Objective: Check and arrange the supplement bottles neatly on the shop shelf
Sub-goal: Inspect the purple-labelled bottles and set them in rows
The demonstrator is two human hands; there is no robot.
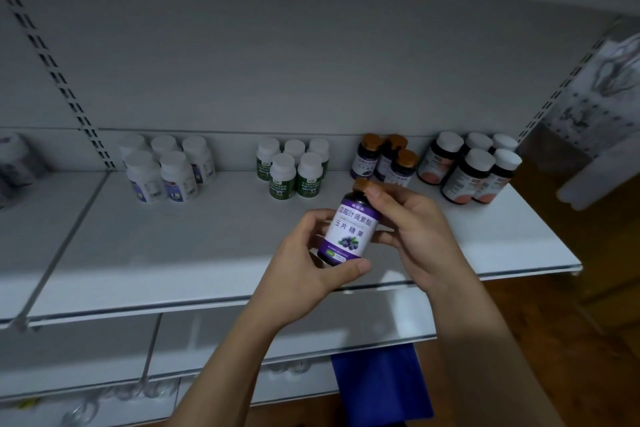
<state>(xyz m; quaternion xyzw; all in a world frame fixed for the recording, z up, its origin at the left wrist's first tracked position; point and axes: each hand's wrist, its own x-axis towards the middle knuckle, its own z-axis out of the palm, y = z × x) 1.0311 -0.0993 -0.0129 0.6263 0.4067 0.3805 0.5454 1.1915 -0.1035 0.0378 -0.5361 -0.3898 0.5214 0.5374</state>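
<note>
— What do we have at the centre?

— We see a purple-labelled supplement bottle with a brown cap. It is held in the air above the front part of the white shelf and leans a little to the right. Its label faces us, with Chinese characters and a picture of blueberries.

— How do the hands hold it?

— The left hand takes the lower part, with its thumb pressed across the base and its fingers curled round the bottle's left side. The right hand takes the upper part, with its fingertips curled at the cap and neck and its thumb against the right edge of the label. Both hands are clamped on the bottle.

— And what stands on the shelf?

— Along the back we find four clusters, each set apart from the next. From the left come five white bottles with blue labels, then five green-labelled bottles with white caps. Next are three purple bottles with brown caps, the same kind as the held one and just behind it. Last are the dark bottles with peach labels and white caps, five as far as we can tell in this dim, soft view.

— Anything else?

— A blue cloth hangs below a lower shelf edge. A slotted upright runs up the back panel at the left.
</note>
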